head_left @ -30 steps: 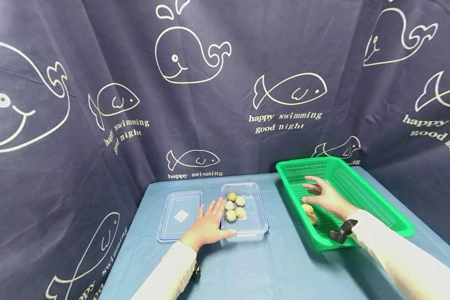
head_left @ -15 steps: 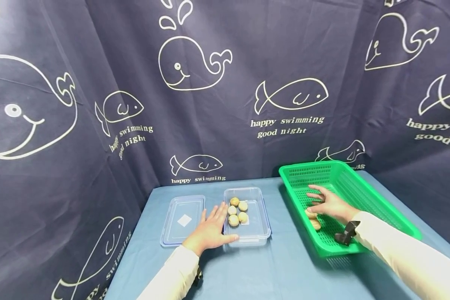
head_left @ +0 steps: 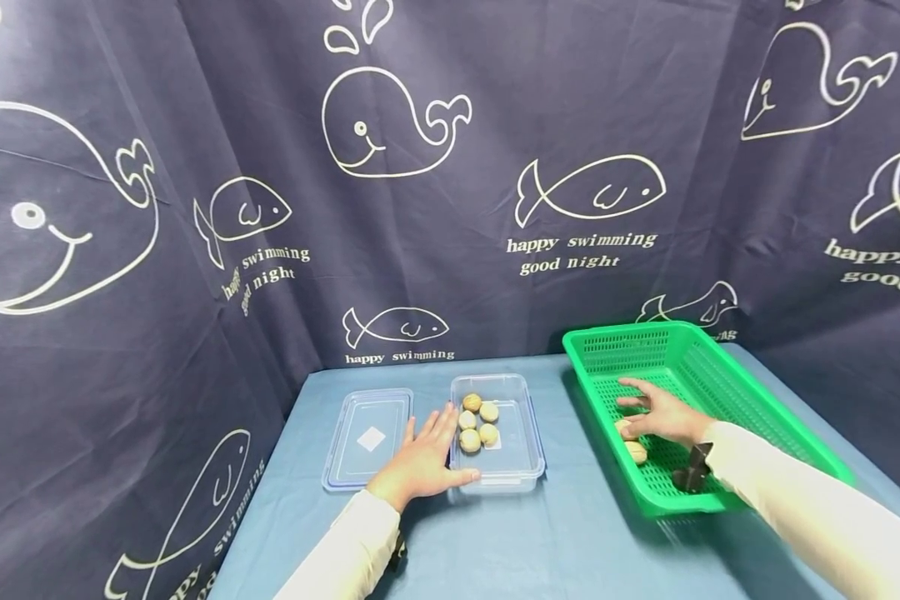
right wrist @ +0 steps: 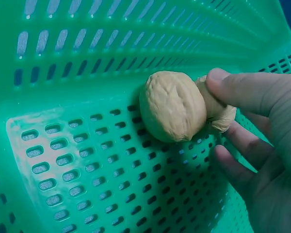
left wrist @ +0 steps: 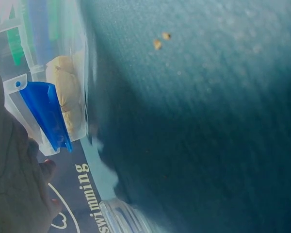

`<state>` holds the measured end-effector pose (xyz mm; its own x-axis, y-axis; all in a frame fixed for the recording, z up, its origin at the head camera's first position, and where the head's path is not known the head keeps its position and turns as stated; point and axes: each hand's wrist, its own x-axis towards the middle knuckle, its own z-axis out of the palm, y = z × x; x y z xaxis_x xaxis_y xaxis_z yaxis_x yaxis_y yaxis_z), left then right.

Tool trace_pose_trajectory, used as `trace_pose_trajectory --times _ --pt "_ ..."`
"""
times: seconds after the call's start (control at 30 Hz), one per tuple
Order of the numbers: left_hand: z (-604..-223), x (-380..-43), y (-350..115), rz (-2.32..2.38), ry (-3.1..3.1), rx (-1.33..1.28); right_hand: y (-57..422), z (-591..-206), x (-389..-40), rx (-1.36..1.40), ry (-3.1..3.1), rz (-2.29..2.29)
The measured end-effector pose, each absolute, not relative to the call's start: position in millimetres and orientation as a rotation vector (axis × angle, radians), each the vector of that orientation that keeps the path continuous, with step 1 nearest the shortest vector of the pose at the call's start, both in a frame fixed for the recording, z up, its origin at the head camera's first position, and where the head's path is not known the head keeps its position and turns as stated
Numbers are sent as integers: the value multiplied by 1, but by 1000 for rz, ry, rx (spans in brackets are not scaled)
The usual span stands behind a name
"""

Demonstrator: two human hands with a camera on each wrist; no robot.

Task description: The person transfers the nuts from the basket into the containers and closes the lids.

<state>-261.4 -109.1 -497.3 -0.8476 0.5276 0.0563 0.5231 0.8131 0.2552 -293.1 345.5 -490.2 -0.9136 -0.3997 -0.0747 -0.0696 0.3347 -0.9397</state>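
My right hand [head_left: 667,415] reaches into the green plastic basket [head_left: 765,417]. In the right wrist view its thumb and fingers pinch a walnut [right wrist: 216,109], partly hidden behind a nearer walnut [right wrist: 172,107] that lies on the basket floor. My left hand [head_left: 423,467] lies with fingers spread along the left side of a clear plastic food container [head_left: 516,433], thumb at its near edge. Several walnuts [head_left: 470,440] sit in the container's left half. Through its clear wall the left wrist view shows walnuts [left wrist: 67,90] near a blue side latch [left wrist: 46,111].
A clear lid [head_left: 370,402] with a white diamond sticker lies flat left of the container. Blue cloth [head_left: 570,533] covers the table. Behind it hangs a dark curtain [head_left: 487,275] printed with whales and fish. Two small crumbs [left wrist: 160,41] show on the cloth.
My right hand has lowered onto the walnuts in the basket, and its fingers have come together on one. My left hand keeps its place at the container. The head view has shifted slightly.
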Motion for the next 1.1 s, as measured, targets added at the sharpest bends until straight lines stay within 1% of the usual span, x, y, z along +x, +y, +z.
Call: trace_pose_trajectory --times 0.27,0.5,0.77,1.1 --pt "-498 -260 -108 437 2970 876 347 -492 -294 -432 2281 -1638" --pt "-497 -260 -108 442 2976 880 346 -485 -293 -459 2370 -1628" --pt "-501 -261 -109 452 2970 904 346 -478 -289 -487 2368 -1779" --pt "-502 -262 -110 462 2959 878 345 -467 -287 -451 2434 -1843"
